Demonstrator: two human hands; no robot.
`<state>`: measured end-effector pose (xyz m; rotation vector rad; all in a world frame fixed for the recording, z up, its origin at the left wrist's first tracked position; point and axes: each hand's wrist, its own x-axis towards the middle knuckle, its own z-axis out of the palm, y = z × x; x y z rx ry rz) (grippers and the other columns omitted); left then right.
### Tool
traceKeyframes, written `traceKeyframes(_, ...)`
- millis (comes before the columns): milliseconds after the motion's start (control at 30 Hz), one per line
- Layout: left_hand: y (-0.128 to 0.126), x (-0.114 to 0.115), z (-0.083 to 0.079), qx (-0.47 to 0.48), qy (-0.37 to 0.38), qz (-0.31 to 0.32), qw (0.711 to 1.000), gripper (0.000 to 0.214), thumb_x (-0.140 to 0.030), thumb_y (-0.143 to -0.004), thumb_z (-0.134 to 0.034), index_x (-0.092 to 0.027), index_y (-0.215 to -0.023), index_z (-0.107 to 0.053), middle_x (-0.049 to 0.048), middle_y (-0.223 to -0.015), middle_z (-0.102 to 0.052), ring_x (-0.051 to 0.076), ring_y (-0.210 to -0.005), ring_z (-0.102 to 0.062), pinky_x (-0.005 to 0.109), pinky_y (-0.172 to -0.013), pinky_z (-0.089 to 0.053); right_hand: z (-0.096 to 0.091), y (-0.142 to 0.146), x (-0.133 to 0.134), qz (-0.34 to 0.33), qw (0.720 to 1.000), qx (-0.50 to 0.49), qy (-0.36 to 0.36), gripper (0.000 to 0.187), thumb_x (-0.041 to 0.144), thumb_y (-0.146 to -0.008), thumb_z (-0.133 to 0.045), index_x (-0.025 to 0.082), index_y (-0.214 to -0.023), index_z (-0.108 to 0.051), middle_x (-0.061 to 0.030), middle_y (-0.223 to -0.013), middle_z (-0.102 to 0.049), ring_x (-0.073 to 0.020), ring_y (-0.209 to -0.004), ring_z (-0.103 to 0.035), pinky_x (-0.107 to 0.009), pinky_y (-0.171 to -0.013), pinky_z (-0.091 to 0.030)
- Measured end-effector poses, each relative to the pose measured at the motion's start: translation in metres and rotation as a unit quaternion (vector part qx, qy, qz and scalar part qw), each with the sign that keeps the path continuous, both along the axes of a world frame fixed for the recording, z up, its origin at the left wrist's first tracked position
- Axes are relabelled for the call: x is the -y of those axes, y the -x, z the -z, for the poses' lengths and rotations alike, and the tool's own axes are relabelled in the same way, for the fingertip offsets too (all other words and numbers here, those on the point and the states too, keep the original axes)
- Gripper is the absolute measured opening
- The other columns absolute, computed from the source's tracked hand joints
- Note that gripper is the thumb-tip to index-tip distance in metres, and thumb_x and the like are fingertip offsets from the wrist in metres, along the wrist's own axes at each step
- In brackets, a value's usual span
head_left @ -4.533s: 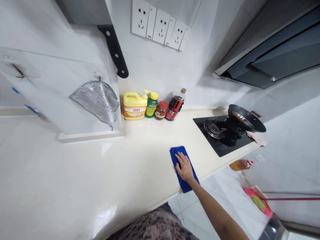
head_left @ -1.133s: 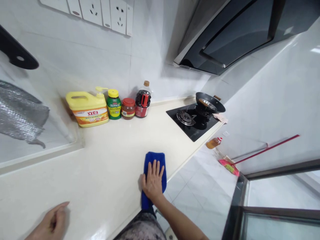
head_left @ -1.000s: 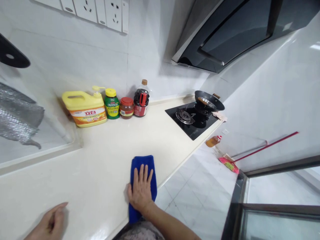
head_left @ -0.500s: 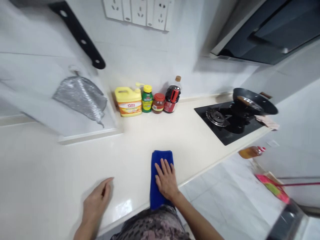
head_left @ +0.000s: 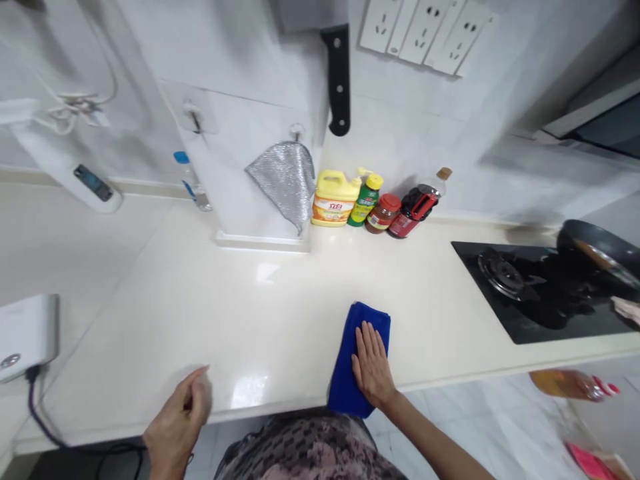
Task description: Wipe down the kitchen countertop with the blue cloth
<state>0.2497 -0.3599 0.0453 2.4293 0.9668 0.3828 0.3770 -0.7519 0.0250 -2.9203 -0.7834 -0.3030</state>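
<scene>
A folded blue cloth (head_left: 345, 373) lies on the pale countertop (head_left: 280, 313), its near end reaching over the front edge. My right hand (head_left: 373, 367) rests flat on top of it, fingers stretched out and pressed to the fabric. Farther left, my left hand (head_left: 177, 420) is at the front edge of the counter, away from the cloth. Its fingers are curled in, the thumb against the index finger, and nothing shows in them.
Along the wall stand a yellow detergent jug (head_left: 335, 200), a green bottle (head_left: 365, 201), a red-lidded jar (head_left: 383, 213) and a dark sauce bottle (head_left: 414, 210). A silvery cloth (head_left: 285, 180) hangs above. The hob (head_left: 545, 287) carries a wok (head_left: 605, 253). A white device (head_left: 30, 333) sits left.
The view has swung left, bringing the white device and its cable into sight. My right hand stays flat on the cloth, which looks more slanted. My left hand stays curled.
</scene>
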Motion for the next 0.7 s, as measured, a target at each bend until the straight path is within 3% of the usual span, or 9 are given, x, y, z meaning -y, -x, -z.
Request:
traceKeyframes(100, -0.006, 0.007, -0.004, -0.013, 0.03, -0.082, 0.996, 0.044, -0.052, -0.093, -0.044, -0.026, -0.116, -0.071, 0.0003, -0.071, -0.07, 0.015, -0.059, -0.058, 0.027, -0.058, -0.041, 0.001, 0.001, -0.023, -0.017, 1.0, 0.003, 0.009, 0.078, 0.02, -0.097, -0.041, 0.01, -0.161, 0.002, -0.0172, -0.167, -0.005, -0.0355, -0.154, -0.011, -0.06, -0.123, -0.026)
traceKeyframes(200, -0.011, 0.014, -0.007, 0.007, 0.031, -0.116, 0.993, 0.047, -0.055, -0.093, -0.043, -0.025, -0.116, -0.072, -0.0013, -0.061, -0.064, 0.013, -0.053, -0.052, 0.026, -0.056, -0.038, 0.002, 0.003, -0.055, -0.036, 0.999, -0.005, 0.014, 0.075, 0.023, -0.097, -0.044, 0.005, -0.16, -0.009, -0.0201, -0.167, -0.006, -0.0371, -0.154, -0.009, -0.06, -0.123, -0.024)
traceKeyframes(367, -0.01, 0.017, -0.004, 0.042, 0.01, -0.097, 0.994, 0.046, -0.051, -0.093, -0.045, -0.023, -0.113, -0.074, 0.0002, -0.059, -0.063, 0.013, -0.055, -0.053, 0.025, -0.057, -0.036, -0.003, 0.005, -0.106, -0.085, 0.995, -0.051, 0.014, 0.072, 0.031, -0.095, -0.051, -0.001, -0.156, -0.027, -0.0226, -0.166, -0.012, -0.0398, -0.154, -0.006, -0.06, -0.125, -0.016)
traceKeyframes(533, -0.008, 0.017, 0.004, 0.045, -0.023, -0.087, 0.995, 0.038, -0.047, -0.093, -0.049, -0.026, -0.11, -0.075, -0.0003, -0.062, -0.066, 0.012, -0.057, -0.056, 0.025, -0.057, -0.036, -0.014, 0.001, -0.156, -0.151, 0.984, -0.095, 0.005, 0.075, 0.037, -0.095, -0.051, -0.001, -0.155, -0.029, -0.0222, -0.166, -0.014, -0.0402, -0.154, -0.005, -0.061, -0.125, -0.017)
traceKeyframes(700, -0.004, 0.015, 0.01, 0.076, -0.04, -0.068, 0.994, 0.035, -0.043, -0.095, -0.05, -0.025, -0.107, -0.076, -0.0018, -0.061, -0.067, 0.01, -0.052, -0.055, 0.024, -0.056, -0.036, -0.018, 0.0, -0.22, -0.17, 0.978, -0.116, -0.029, 0.074, 0.038, -0.097, -0.047, -0.001, -0.156, -0.026, -0.0255, -0.165, -0.017, -0.0402, -0.154, -0.004, -0.062, -0.123, -0.018)
